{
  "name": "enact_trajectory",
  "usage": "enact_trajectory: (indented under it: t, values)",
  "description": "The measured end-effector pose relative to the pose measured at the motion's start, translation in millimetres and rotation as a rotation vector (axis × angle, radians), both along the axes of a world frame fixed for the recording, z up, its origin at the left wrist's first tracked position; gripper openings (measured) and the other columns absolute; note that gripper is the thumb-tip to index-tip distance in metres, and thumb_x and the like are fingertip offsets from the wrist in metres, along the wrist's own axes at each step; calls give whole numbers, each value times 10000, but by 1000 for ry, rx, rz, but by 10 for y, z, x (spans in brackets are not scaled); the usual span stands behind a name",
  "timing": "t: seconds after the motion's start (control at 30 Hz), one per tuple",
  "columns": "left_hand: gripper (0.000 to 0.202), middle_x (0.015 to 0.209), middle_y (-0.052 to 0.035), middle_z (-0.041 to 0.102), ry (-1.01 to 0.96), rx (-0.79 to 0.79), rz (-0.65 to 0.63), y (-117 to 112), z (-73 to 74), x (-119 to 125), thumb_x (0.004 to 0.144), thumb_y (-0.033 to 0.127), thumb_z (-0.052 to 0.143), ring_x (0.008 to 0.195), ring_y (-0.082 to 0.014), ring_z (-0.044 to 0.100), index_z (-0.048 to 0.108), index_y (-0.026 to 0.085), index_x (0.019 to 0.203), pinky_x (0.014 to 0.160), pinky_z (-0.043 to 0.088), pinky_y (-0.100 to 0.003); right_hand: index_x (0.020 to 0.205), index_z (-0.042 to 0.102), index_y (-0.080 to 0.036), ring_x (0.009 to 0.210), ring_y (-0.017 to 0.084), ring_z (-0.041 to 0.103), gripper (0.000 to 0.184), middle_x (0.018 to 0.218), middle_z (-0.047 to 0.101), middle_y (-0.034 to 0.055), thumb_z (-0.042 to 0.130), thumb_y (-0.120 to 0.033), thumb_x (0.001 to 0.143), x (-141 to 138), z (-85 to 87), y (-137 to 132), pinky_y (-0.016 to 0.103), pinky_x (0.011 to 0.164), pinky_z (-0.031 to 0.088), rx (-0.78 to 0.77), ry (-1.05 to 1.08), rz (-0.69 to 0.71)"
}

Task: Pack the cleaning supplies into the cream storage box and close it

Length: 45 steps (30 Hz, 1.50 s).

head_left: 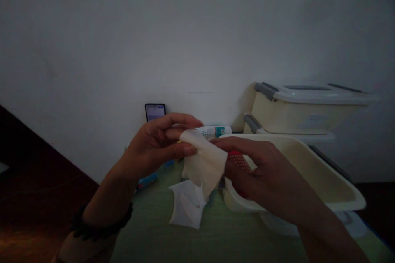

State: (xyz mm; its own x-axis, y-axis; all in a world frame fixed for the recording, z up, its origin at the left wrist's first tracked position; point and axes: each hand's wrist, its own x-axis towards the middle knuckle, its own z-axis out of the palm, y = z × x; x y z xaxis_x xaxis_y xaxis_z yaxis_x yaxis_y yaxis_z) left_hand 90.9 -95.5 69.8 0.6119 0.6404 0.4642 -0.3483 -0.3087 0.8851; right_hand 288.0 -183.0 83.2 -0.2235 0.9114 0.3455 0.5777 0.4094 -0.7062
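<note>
Both hands clamped on one limp off-white sheet (210,156), raised above the table (231,238). Left hand (151,144): thumb laid across the sheet's 10 o'clock corner, fingers bent behind it. Right hand (262,164): grips along the 3 o'clock edge, index finger at the top, fingertips partly hidden by the material. Hands near each other, apart, the sheet spanning the gap. Sheet creased, lower end hanging loose toward 6 o'clock. Dark beaded bracelet (101,224) around the left wrist.

Directions below taken from the held sheet. At 7 o'clock, just below: white piece (187,205) on the green table, edges uneven; whether it joins the held sheet, cannot tell. At 8 o'clock: blue packet (146,181), partly behind the left forearm. At 11 o'clock: phone (155,113), upright, screen lit, lower part behind the left hand. At 12 o'clock, near: white cylinder (220,131) with a green label, lying on its side.

At 3 o'clock: open cream bin (299,148), partly behind the right hand. Red gridded item (237,160) shows between the right hand and the sheet; mostly hidden. At 2 o'clock, beyond the bin: lidded box (308,115) with grey clips. Pale wall (123,41) behind everything.
</note>
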Motion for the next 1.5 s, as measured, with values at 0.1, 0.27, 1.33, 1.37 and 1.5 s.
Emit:
enact_trajectory:
  t: [0.1, 0.27, 1.33, 1.37, 1.5]
  values:
    - [284, 803, 26, 757, 12, -32, -42, -23, 13, 2, 744, 75, 709, 712, -97, 692, 701, 227, 984, 680, 552, -141, 893, 681, -255, 682, 140, 628, 176, 825, 706, -12, 512, -302, 883, -3, 34, -5, 247, 576, 465, 54, -10, -29]
    - [231, 812, 19, 760, 35, -36, 7, -13, 14, -9, 725, 94, 735, 695, -95, 695, 722, 216, 921, 652, 551, -125, 866, 656, -233, 536, 84, 550, 183, 721, 662, -33, 499, -318, 902, 28, 48, -23, 206, 498, 406, 55, -4, -4]
    - [257, 747, 16, 738, 227, 58, 291, -49, 75, 59, 701, 161, 755, 575, -93, 650, 694, 200, 947, 493, 508, -136, 956, 665, -249, 671, 110, 633, 147, 831, 697, -2, 582, -326, 862, 54, -60, 22, 183, 523, 487, 66, 169, -133]
    - [250, 740, 15, 724, 236, 61, 294, -37, 73, 54, 705, 167, 750, 577, -94, 642, 690, 196, 946, 490, 503, -142, 952, 665, -256, 675, 110, 633, 140, 819, 694, -7, 586, -327, 861, 57, -66, 22, 185, 537, 494, 55, 190, -125]
    - [198, 790, -6, 667, 292, 121, 254, 2, 66, 49, 725, 186, 730, 682, -117, 634, 677, 172, 916, 566, 519, -182, 947, 660, -278, 664, 110, 626, 128, 744, 668, -27, 579, -336, 867, 69, -80, 33, 188, 543, 498, -26, 291, -51]
